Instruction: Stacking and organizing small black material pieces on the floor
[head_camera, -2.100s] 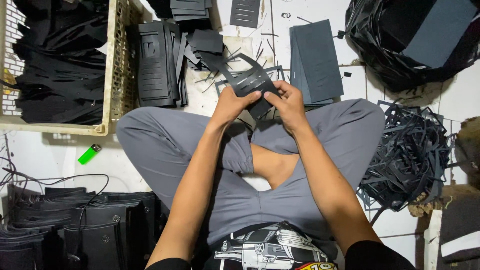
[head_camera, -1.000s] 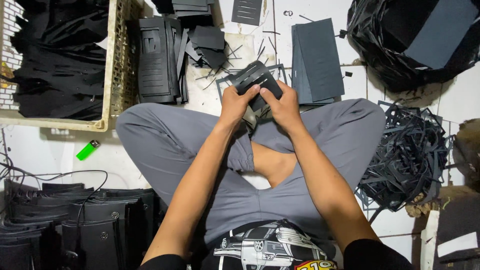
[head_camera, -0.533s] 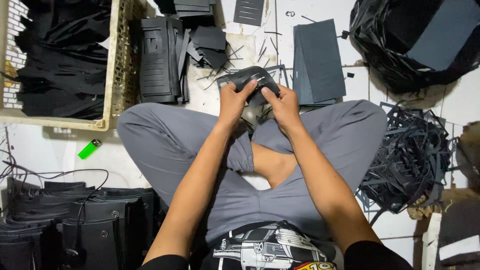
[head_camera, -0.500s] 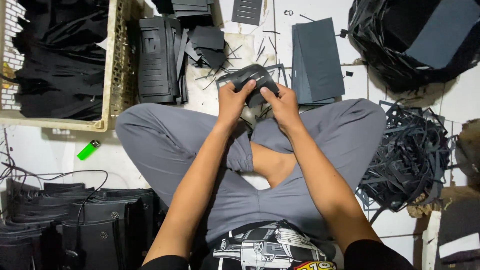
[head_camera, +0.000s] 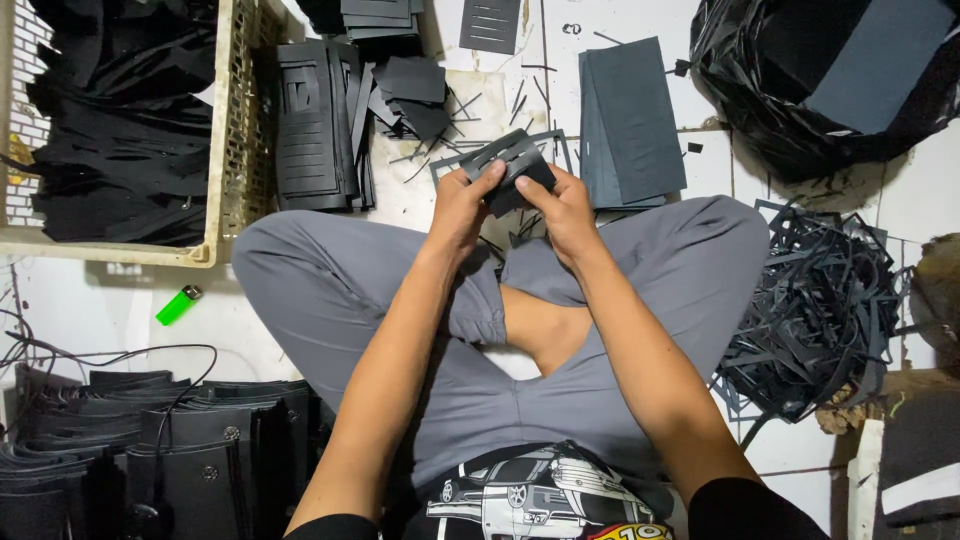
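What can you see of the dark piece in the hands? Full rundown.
The dark piece is a small, flat, dark grey sheet part, like thin leather or similar. Slots show on its upper face and it looks partly folded. It is tilted, held above the floor just past the crossed legs. The left hand pinches its left edge and the right hand its right edge. Its underside is hidden.

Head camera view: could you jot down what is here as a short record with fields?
Left hand: grips the dark cut piece at its left side
Right hand: grips the same piece at its right
Posture: seated cross-legged in grey trousers
Ahead: stack of dark sheets
Far left: crate of black pieces
Right: heap of black offcut strips
Floor, left: green lighter
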